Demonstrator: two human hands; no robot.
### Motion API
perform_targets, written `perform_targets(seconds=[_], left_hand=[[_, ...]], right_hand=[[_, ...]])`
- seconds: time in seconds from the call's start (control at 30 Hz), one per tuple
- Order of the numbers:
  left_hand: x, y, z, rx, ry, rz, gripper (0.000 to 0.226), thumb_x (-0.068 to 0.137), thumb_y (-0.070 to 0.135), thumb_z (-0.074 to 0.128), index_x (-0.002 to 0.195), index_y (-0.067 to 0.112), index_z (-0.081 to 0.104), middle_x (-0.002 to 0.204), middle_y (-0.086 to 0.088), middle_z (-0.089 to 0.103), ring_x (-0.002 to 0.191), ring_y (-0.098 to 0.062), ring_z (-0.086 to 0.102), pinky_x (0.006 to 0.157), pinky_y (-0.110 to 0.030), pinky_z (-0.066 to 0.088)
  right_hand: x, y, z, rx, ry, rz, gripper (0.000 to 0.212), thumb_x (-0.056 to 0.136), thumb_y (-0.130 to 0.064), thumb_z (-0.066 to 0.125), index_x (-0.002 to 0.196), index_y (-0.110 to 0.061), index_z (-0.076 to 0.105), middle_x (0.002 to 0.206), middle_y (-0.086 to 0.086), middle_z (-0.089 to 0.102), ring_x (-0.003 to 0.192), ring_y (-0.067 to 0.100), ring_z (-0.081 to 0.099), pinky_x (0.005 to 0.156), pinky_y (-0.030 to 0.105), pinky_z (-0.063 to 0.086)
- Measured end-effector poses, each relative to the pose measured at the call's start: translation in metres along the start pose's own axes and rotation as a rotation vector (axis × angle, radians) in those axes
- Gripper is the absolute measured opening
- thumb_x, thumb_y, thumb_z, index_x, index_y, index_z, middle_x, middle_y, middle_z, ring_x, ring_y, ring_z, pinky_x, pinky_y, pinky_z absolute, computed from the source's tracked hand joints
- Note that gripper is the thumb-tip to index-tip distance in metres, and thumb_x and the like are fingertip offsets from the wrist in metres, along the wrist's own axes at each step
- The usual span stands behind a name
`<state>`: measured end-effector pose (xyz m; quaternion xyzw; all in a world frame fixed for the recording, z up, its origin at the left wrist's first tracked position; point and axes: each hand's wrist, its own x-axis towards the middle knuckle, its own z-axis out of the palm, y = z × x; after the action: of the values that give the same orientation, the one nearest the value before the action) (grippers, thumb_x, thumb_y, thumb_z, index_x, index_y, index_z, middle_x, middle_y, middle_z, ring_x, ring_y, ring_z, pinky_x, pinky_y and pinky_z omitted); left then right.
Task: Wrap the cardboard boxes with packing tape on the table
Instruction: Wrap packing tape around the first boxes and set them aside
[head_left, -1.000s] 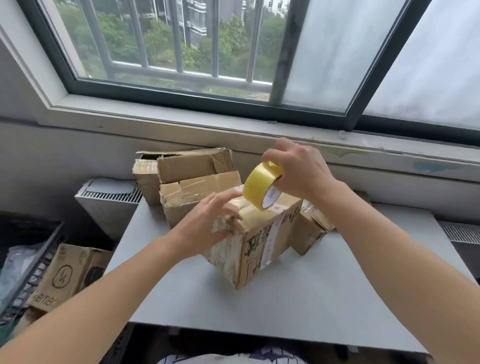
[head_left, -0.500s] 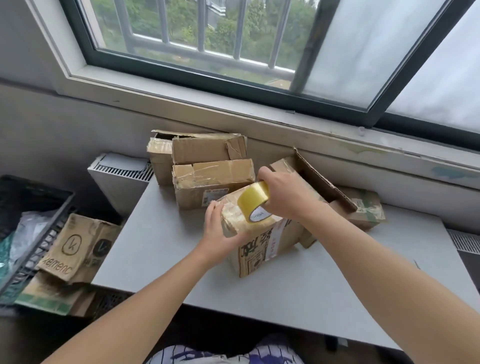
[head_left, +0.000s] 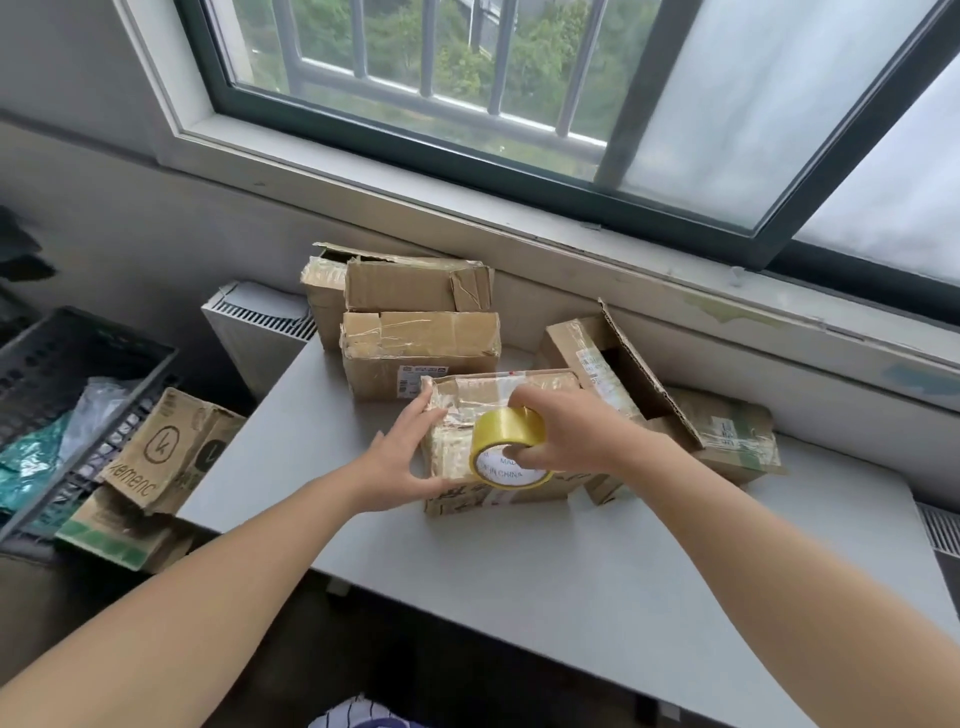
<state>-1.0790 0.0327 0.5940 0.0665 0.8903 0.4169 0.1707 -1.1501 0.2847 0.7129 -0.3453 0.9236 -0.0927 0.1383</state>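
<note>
Since half a second ago the packing tape roll (head_left: 506, 452) has come down from the top of the cardboard box (head_left: 498, 395) to its near face. The left hand (head_left: 405, 457) has slid to the box's left end.

Nearest to me is the grey table (head_left: 519, 597), and both forearms reach over its front part. The left hand lies with straight fingers flat against the left end of the box, the thumb along the lower near edge. I think it is there as a brace, so that the box does not slide when tape is pulled. The right hand (head_left: 571, 436) holds the roll firmly, fingers curled over the yellow outer band and at least one finger inside the core. The roll touches the upper near edge of the box. Its open core, with a white printed label, faces toward the person and a little down, so its axis goes near to far. In this position, I judge, the tape would run off sideways along the box. The free tape end I cannot see.

The box rests around the middle of the table, with its long axis left to right, roughly parallel with the window sill (head_left: 623, 249). Its top carries old wrinkled tape.

Behind it stands a taped box (head_left: 421, 348), and behind that a torn box (head_left: 415, 286). To the right is an open box (head_left: 587, 353) with its flap raised, and just beside it a flat box (head_left: 727, 436).
</note>
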Motion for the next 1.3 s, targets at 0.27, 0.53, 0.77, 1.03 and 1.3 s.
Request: perform_targets(seconds=[0.27,0.53,0.77,1.03,1.3], left_hand=[[0.004,0.016,0.005,0.145,0.05,-0.055,0.101,0.088,0.053,0.071,0.163,0.034,0.007,0.163,0.029,-0.027,0.157,-0.012,0.004,0.125,-0.058,-0.004],[0.016,0.018,0.041,-0.389,0.271,-0.109,0.125,0.069,0.046,0.093,0.162,0.025,0.012,0.16,0.001,0.034,0.142,-0.009,0.038,0.12,-0.035,0.035],[0.022,0.002,0.001,-0.236,0.16,-0.058,0.117,0.072,0.047,0.089,0.159,0.04,0.011,0.145,0.031,0.036,0.14,-0.004,0.035,0.124,-0.047,0.026],[0.023,-0.018,-0.003,-0.158,0.101,0.005,0.089,0.071,0.061,0.08,0.141,0.055,0.026,0.158,0.046,-0.001,0.154,-0.009,0.017,0.125,-0.061,0.013],[0.025,-0.02,-0.007,-0.135,0.098,0.0,0.089,0.07,0.063,0.082,0.142,0.052,0.029,0.157,0.047,0.003,0.153,-0.008,0.018,0.125,-0.062,0.013]], right_hand=[[0.019,-0.018,-0.012,-0.198,0.148,-0.321,0.046,0.077,-0.035,0.079,0.113,-0.014,0.059,0.101,0.0,0.068,0.091,0.029,0.064,0.083,0.04,0.043],[0.04,-0.04,-0.019,-0.131,0.155,-0.394,0.045,0.075,-0.026,0.079,0.114,-0.013,0.061,0.101,0.003,0.067,0.083,0.032,0.063,0.065,0.04,0.049],[0.056,-0.048,-0.024,-0.068,0.119,-0.343,0.049,0.078,-0.027,0.079,0.121,-0.015,0.059,0.108,0.0,0.066,0.082,0.014,0.043,0.067,0.029,0.029],[0.036,0.012,-0.028,-0.277,-0.074,-0.191,0.044,0.083,-0.044,0.071,0.114,-0.018,0.055,0.101,0.001,0.066,0.089,0.029,0.06,0.07,0.038,0.045],[-0.001,0.077,-0.028,-0.069,-0.107,-0.032,0.065,0.077,-0.084,0.054,0.102,-0.024,0.059,0.07,-0.012,0.052,0.071,0.012,0.05,0.064,0.03,0.037]])
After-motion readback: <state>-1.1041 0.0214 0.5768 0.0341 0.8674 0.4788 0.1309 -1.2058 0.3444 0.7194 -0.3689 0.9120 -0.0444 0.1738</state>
